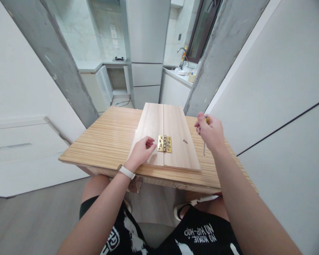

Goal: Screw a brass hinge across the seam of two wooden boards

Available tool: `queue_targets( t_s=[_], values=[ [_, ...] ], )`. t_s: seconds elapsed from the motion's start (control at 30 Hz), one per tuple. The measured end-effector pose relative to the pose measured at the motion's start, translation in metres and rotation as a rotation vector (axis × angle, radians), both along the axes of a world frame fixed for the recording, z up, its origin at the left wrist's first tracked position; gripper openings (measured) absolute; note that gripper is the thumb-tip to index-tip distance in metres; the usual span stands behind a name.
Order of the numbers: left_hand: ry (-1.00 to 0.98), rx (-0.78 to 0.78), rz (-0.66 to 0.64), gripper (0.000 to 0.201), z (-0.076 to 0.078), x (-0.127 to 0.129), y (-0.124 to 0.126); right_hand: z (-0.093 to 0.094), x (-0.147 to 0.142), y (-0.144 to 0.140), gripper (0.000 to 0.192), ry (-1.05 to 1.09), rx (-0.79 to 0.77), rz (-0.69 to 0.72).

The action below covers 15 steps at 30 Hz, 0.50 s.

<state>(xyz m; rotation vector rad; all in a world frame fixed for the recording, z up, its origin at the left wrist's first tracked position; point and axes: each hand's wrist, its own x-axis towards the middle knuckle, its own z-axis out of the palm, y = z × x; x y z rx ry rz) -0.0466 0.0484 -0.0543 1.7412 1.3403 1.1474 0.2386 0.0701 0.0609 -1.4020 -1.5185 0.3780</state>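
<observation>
Two pale wooden boards lie side by side on a striped wooden table. A brass hinge sits across their seam near the front. My left hand rests on the left board with its fingers curled, touching the hinge's left edge. My right hand hovers over the right board's edge, closed around a screwdriver with a yellow handle and its metal shaft pointing down. A small loose screw lies on the right board between the hinge and my right hand.
The table stands in a narrow doorway between grey door-frame posts. A white wall is close on the right. Behind are a fridge, white cabinets and a sink with a tap. My knees are under the table's front edge.
</observation>
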Motion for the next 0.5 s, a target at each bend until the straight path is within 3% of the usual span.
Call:
queue_targets(
  t_s=[0.1, 0.2, 0.3, 0.5],
  values=[
    [0.007, 0.001, -0.008, 0.022, -0.001, 0.000, 0.000, 0.019, -0.026, -0.009, 0.050, 0.350, 0.078, 0.225],
    [0.028, 0.014, -0.008, 0.022, -0.003, 0.000, -0.001, 0.024, -0.052, -0.014, 0.048, 0.594, 0.029, 0.375],
    [0.044, 0.025, -0.006, 0.021, -0.003, 0.001, -0.002, 0.016, -0.071, -0.013, 0.052, 0.734, -0.002, 0.381],
    [0.055, 0.038, -0.011, 0.019, -0.001, 0.002, -0.003, -0.010, -0.089, -0.002, 0.046, 0.817, 0.027, 0.401]
  ],
)
